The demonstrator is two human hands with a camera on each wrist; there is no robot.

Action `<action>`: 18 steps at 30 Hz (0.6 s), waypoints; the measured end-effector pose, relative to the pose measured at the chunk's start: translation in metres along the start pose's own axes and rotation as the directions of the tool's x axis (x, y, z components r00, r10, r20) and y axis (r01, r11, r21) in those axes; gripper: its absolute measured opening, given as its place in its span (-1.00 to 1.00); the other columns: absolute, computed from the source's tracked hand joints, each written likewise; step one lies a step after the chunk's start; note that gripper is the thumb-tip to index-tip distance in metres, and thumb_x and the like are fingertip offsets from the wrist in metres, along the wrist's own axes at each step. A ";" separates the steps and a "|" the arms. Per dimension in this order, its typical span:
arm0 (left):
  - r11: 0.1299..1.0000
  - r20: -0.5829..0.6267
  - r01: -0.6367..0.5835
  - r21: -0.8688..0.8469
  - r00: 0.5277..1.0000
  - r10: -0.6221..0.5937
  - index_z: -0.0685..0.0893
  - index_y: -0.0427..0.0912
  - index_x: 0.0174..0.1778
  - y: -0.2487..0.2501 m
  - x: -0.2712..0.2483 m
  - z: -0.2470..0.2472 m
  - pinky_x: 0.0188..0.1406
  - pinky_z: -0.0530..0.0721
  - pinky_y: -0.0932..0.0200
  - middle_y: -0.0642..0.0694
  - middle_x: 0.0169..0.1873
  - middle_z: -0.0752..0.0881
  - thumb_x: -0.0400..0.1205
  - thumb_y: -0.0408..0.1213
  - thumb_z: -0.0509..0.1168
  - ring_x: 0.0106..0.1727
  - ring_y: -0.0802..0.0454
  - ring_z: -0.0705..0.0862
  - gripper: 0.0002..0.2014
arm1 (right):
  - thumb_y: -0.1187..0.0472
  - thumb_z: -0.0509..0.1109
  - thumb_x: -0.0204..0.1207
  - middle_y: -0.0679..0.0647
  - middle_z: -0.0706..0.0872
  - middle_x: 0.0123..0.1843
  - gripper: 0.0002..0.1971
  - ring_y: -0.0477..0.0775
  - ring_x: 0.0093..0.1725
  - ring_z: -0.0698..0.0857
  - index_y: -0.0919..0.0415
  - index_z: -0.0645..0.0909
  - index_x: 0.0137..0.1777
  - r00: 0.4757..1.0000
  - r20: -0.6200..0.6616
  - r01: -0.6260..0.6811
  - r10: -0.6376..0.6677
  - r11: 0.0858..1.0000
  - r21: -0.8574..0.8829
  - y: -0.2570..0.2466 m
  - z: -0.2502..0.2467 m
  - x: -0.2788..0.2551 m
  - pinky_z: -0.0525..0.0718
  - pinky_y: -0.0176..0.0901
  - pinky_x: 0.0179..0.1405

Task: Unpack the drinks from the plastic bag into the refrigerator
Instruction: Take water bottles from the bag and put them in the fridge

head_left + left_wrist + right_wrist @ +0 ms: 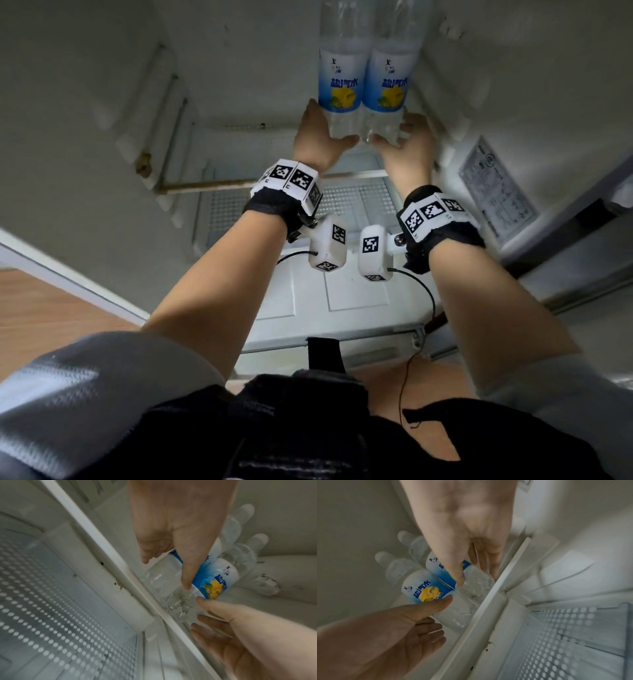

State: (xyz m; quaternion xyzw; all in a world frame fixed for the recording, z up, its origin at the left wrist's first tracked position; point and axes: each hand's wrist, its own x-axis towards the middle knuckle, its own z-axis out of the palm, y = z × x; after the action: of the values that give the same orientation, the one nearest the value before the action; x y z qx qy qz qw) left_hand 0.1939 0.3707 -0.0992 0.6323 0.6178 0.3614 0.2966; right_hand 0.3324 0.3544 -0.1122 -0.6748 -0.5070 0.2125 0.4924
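Note:
Two clear drink bottles with blue-and-yellow labels lie side by side on an upper refrigerator shelf, caps toward the back wall. My left hand (318,137) touches the base end of the left bottle (339,85), thumb on top and fingers straight. My right hand (407,144) touches the base end of the right bottle (387,85) the same way. In the right wrist view the left hand (385,635) has its thumb at the label edge of the left bottle (423,588). The bases sit just behind the shelf's white front rail (491,596). The plastic bag is out of view.
Below the bottles is a glass shelf with a white dot pattern (359,198). The refrigerator's side walls with ribbed shelf supports (154,137) stand close on both sides. A sticker (496,192) is on the right wall. White drawer fronts (325,291) and wooden floor (44,308) lie lower down.

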 end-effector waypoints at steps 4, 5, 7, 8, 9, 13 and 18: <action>0.996 -0.052 -0.091 -0.003 0.995 0.090 0.31 -0.33 0.55 0.004 -0.035 0.002 0.55 0.42 -0.01 -0.24 0.51 0.46 0.59 -0.12 0.40 0.53 -0.11 0.44 -0.32 | 0.30 0.45 0.47 0.12 0.71 -0.01 -0.70 -0.06 -0.07 0.70 0.41 0.60 0.16 1.000 -0.005 0.030 -0.030 0.997 0.064 0.003 -0.021 -0.035 0.63 -0.55 -0.17; 0.992 -0.059 -0.123 -0.017 0.991 0.122 0.37 -0.31 0.52 0.007 -0.048 0.000 0.54 0.43 0.02 -0.23 0.49 0.49 0.60 -0.13 0.38 0.50 -0.09 0.47 -0.38 | 0.34 0.43 0.47 0.08 0.70 -0.07 -0.76 -0.09 -0.13 0.70 0.41 0.62 0.11 0.999 -0.001 0.034 -0.034 0.995 0.090 0.002 -0.028 -0.046 0.60 -0.60 -0.22; 0.984 -0.063 -0.166 -0.061 0.985 0.162 0.49 -0.28 0.44 0.013 -0.073 -0.002 0.46 0.49 0.10 -0.18 0.42 0.59 0.61 -0.16 0.38 0.43 -0.06 0.55 -0.49 | 0.35 0.41 0.46 0.07 0.73 -0.15 -0.89 0.02 -0.16 0.75 0.29 0.65 -0.02 0.999 0.012 0.038 -0.040 0.991 0.127 0.001 -0.041 -0.071 0.72 -0.37 -0.14; 0.981 -0.056 -0.172 -0.092 0.984 0.167 0.56 -0.26 0.39 0.014 -0.085 -0.002 0.42 0.51 0.15 -0.15 0.36 0.64 0.60 -0.18 0.38 0.40 -0.04 0.58 -0.54 | 0.34 0.41 0.47 0.05 0.73 -0.19 -0.93 0.06 -0.18 0.77 0.20 0.64 -0.09 0.999 0.031 0.039 -0.044 0.989 0.142 0.000 -0.047 -0.085 0.75 -0.26 -0.14; 0.975 -0.041 -0.173 -0.137 0.985 0.169 0.61 -0.25 0.33 0.016 -0.098 -0.002 0.39 0.54 0.18 -0.14 0.30 0.68 0.59 -0.20 0.39 0.36 -0.03 0.61 -0.60 | 0.35 0.40 0.47 0.03 0.73 -0.22 -0.91 0.05 -0.21 0.77 0.13 0.62 -0.15 0.998 0.045 0.041 -0.048 0.988 0.150 -0.001 -0.053 -0.097 0.74 -0.23 -0.19; 0.929 0.134 -0.198 -0.313 0.959 0.250 0.75 -0.29 0.06 0.019 -0.161 0.008 0.05 0.69 0.18 -0.05 -0.10 0.77 0.54 -0.32 0.34 -0.08 0.10 0.72 -0.78 | 0.36 0.37 0.47 0.13 0.75 -0.19 -0.88 0.09 -0.18 0.78 0.10 0.60 -0.19 1.000 -0.006 0.024 -0.023 0.977 0.211 0.002 -0.091 -0.166 0.73 -0.29 -0.27; 0.883 0.301 -0.200 -0.424 0.889 0.346 0.73 -0.15 -0.12 0.036 -0.234 0.029 -0.08 0.73 0.08 -0.04 -0.22 0.77 0.56 -0.39 0.27 -0.05 -0.09 0.80 -0.86 | 0.41 0.37 0.49 0.15 0.73 -0.22 -0.93 0.03 -0.18 0.76 0.30 0.64 -0.07 0.993 -0.109 -0.022 0.053 0.963 0.270 0.014 -0.148 -0.250 0.72 -0.35 -0.28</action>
State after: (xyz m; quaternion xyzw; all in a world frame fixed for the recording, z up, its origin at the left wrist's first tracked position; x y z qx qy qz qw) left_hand 0.2435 0.1380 -0.1073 0.7007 0.3716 0.3882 0.4692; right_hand 0.3565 0.0639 -0.1144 -0.6225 -0.4316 0.2491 0.6035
